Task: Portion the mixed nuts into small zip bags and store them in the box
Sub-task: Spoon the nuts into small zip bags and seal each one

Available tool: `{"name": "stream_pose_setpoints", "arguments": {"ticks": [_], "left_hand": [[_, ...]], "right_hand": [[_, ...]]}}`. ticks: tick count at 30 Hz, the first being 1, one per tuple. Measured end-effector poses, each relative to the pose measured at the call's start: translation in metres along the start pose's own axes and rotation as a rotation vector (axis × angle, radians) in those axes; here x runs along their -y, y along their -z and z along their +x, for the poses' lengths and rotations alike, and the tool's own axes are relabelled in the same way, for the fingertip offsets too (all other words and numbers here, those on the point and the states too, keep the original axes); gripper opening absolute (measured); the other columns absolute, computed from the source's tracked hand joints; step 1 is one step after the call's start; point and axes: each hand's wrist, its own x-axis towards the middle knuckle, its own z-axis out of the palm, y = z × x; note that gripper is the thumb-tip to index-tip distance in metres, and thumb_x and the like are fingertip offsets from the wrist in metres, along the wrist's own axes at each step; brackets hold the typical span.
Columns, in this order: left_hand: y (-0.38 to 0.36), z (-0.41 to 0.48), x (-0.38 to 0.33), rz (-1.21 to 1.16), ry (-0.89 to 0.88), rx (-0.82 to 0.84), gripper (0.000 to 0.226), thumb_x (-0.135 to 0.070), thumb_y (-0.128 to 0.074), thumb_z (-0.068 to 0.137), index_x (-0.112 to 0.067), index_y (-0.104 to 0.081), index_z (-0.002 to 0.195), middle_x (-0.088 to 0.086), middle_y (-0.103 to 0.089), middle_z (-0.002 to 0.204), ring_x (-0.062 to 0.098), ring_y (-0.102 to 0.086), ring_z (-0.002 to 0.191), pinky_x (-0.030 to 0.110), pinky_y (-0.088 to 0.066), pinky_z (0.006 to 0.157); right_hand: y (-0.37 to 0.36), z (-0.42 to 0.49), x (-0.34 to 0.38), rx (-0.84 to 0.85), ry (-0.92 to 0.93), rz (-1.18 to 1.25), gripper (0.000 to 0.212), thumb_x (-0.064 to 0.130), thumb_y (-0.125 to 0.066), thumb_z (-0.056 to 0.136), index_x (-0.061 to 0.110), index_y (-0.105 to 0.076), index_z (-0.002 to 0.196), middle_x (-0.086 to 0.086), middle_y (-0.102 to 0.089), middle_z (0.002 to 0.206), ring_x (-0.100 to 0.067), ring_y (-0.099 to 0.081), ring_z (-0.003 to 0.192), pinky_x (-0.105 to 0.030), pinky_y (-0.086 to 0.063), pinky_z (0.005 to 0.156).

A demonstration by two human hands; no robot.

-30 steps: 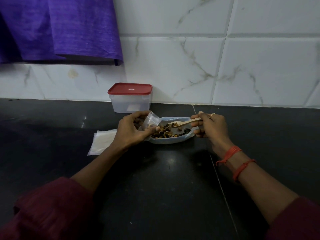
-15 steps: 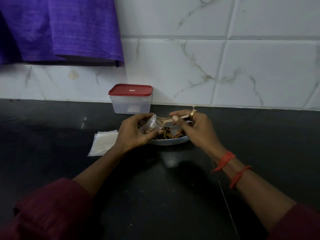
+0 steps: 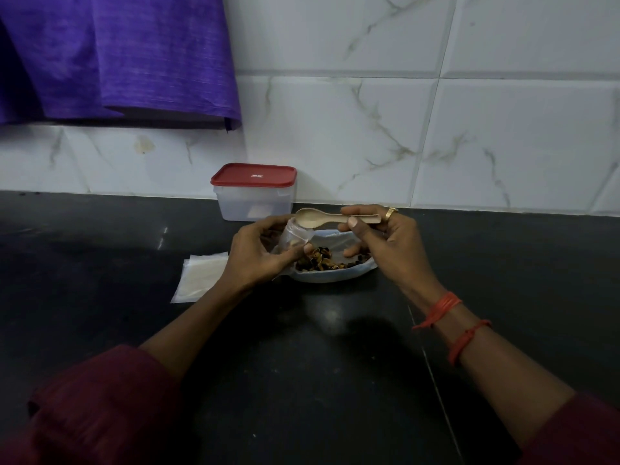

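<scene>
The bench (image 3: 302, 380) is dark, glossy stone. The wall tiles (image 3: 503, 129) are glossy and marble-veined. At upper left hangs matt purple woven cloth (image 3: 117, 55). The box (image 3: 248, 204) is frosted plastic under a smooth red lid (image 3: 254, 175). The spoon (image 3: 322, 219) looks like matt pale wood; the bag (image 3: 292, 239) is thin clear plastic.

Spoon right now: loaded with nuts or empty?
Empty. The spoon shows a bare pale bowl with nothing in it, while the right hand holds it above the zip bag gripped by the left hand.

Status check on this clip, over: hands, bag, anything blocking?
Left hand grips small bag. Right hand pinches spoon over bag mouth, spoon looks empty. Box lid on. Nothing blocking.
</scene>
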Motion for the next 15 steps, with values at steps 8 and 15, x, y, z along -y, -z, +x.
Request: {"name": "stream_pose_setpoints", "arguments": {"ticks": [8,15], "left_hand": [[-0.001,0.0,-0.006,-0.037,-0.021,-0.025,0.061,-0.041,-0.083,0.075,-0.022,-0.064,0.129,-0.01,-0.07,0.116,0.002,-0.064,0.105,0.017,-0.054,0.087],[-0.007,-0.003,-0.017,-0.08,-0.046,-0.012,0.062,-0.043,-0.081,0.075,-0.022,-0.062,0.131,-0.014,-0.067,0.117,-0.002,-0.062,0.105,0.011,-0.052,0.084]], "right_hand": [[0.016,0.008,-0.018,-0.267,-0.126,-0.292,0.012,0.02,-0.066,0.094,0.027,-0.075,0.091,0.011,-0.076,0.072,-0.012,-0.072,0.057,-0.034,-0.059,0.066],[0.019,0.009,-0.027,-0.188,-0.128,-0.491,0.019,0.047,-0.065,0.083,0.034,-0.077,0.091,0.015,-0.075,0.075,-0.008,-0.074,0.077,-0.041,-0.061,0.078]]}}
